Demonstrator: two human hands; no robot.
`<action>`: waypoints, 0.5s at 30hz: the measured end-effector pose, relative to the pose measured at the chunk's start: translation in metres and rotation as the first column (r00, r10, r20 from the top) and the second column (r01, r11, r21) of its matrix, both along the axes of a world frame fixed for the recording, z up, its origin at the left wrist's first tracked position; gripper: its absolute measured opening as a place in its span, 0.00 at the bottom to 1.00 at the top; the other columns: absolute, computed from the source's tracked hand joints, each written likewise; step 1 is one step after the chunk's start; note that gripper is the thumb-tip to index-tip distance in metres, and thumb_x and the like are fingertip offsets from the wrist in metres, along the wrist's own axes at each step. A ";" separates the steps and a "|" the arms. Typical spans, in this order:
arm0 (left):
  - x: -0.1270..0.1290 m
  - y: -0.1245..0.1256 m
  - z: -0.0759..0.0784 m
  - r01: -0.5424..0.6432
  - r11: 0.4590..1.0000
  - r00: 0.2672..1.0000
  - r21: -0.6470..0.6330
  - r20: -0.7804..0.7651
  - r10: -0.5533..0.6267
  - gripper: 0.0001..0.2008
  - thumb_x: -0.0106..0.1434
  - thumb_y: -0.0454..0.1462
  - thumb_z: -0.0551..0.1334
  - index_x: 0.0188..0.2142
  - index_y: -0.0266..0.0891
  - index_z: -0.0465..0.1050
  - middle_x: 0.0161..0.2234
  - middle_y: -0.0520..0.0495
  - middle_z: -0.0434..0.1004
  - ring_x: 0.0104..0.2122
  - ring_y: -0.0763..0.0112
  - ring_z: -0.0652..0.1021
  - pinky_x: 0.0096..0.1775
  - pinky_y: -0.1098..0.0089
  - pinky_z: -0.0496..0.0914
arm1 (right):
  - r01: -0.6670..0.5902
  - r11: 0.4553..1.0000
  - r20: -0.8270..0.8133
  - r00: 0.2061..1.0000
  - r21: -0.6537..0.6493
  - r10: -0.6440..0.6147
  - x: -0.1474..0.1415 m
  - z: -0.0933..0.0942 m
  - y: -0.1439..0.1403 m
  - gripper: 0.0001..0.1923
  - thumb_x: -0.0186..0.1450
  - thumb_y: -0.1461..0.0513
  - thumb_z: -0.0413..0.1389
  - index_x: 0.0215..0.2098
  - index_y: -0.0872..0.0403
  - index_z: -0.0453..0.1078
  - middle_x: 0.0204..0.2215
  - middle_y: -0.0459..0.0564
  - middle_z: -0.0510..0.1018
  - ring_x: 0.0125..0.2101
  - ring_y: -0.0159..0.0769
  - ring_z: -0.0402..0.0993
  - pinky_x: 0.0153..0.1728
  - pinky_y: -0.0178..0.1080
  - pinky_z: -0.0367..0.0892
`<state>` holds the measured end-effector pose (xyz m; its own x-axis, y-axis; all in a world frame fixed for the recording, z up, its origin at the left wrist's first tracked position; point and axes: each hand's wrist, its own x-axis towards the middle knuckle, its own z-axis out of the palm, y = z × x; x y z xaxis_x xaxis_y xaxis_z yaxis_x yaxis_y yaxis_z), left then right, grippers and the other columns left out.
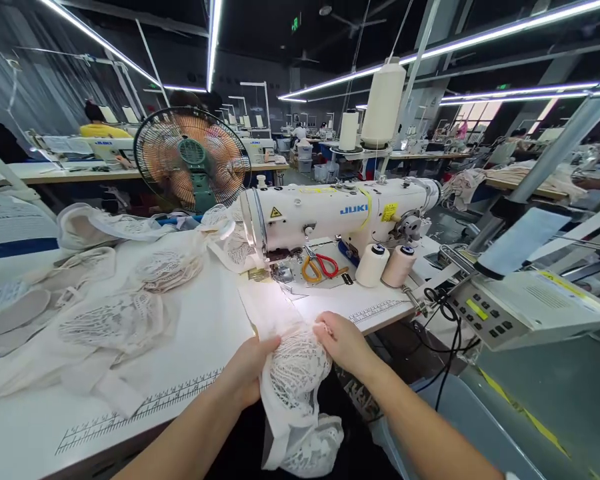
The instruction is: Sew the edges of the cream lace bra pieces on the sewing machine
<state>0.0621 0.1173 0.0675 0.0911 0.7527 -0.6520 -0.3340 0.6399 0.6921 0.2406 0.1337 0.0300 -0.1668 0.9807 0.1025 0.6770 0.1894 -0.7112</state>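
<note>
A pale lace bra (300, 367) hangs over the table's front edge, one cup below the other. My left hand (253, 370) grips its left side, thumb on top and fingers underneath. At the upper right of the lace, my right hand (343, 340) pinches the edge between thumb and fingers. The bra's plain band (267, 307) runs forward across the lit table towards the needle area of a white sewing machine (310, 210). Scissors with one orange and one red handle (321, 267) lie on the machine bed, beyond my right hand.
More lace bras (115, 323) are heaped on the table (200, 333) at left. Two thread cones (373, 265) stand right of the scissors. A fan (193, 157) is behind the machine. At right are a control box (530, 310) and, below, a plastic bin (460, 427).
</note>
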 end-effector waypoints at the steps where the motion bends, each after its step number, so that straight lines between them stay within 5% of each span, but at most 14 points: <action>1: -0.002 0.001 -0.001 -0.007 1.000 1.000 -0.007 0.014 0.007 0.14 0.63 0.28 0.54 0.48 0.25 0.68 0.30 0.35 0.81 0.31 0.56 0.81 0.32 0.62 0.76 | 0.019 1.000 -0.008 1.000 0.021 -0.018 0.010 -0.004 -0.007 0.12 0.63 0.57 0.47 0.35 0.55 0.68 0.31 0.51 0.73 0.33 0.37 0.66 0.35 0.38 0.58; 4: -0.007 0.005 -0.004 -0.020 1.000 0.999 -0.023 0.050 0.021 0.14 0.63 0.29 0.54 0.47 0.23 0.69 0.30 0.34 0.80 0.30 0.55 0.81 0.32 0.62 0.76 | 0.007 0.999 -0.176 0.984 -0.035 -0.013 0.039 -0.023 -0.028 0.27 0.65 0.43 0.42 0.27 0.55 0.69 0.26 0.52 0.72 0.31 0.39 0.67 0.34 0.40 0.61; 6: -0.008 0.008 -0.005 -0.016 0.999 0.997 -0.031 0.071 0.018 0.13 0.63 0.29 0.54 0.46 0.23 0.69 0.30 0.34 0.80 0.30 0.55 0.81 0.32 0.61 0.76 | -0.208 0.952 -0.337 0.933 -0.223 0.125 0.044 -0.036 -0.042 0.37 0.60 0.35 0.40 0.30 0.56 0.72 0.26 0.54 0.74 0.30 0.40 0.69 0.34 0.41 0.63; 9: -0.005 0.010 -0.004 0.010 0.999 0.996 -0.030 0.092 -0.008 0.12 0.63 0.30 0.54 0.43 0.24 0.70 0.30 0.34 0.80 0.30 0.55 0.81 0.32 0.62 0.76 | -0.442 0.868 -0.585 0.774 -0.226 0.242 0.020 -0.052 -0.055 0.41 0.51 0.31 0.48 0.41 0.55 0.74 0.35 0.56 0.77 0.39 0.44 0.71 0.42 0.43 0.63; 12: -0.006 0.011 0.000 0.026 1.000 0.995 -0.006 0.092 -0.025 0.09 0.63 0.30 0.54 0.39 0.27 0.71 0.30 0.36 0.80 0.29 0.58 0.81 0.32 0.63 0.75 | -0.485 0.828 -0.833 0.552 -0.281 0.040 -0.020 -0.060 -0.057 0.40 0.46 0.33 0.58 0.41 0.54 0.74 0.31 0.53 0.78 0.34 0.40 0.73 0.35 0.38 0.63; 15: -0.021 0.014 0.006 0.083 0.995 0.997 0.059 -0.004 -0.083 0.03 0.61 0.32 0.60 0.32 0.33 0.70 0.28 0.40 0.80 0.27 0.61 0.80 0.30 0.66 0.74 | -0.488 0.766 -0.890 0.389 -0.417 -0.237 -0.047 -0.066 -0.055 0.33 0.42 0.41 0.67 0.35 0.57 0.75 0.24 0.50 0.77 0.22 0.30 0.69 0.22 0.31 0.58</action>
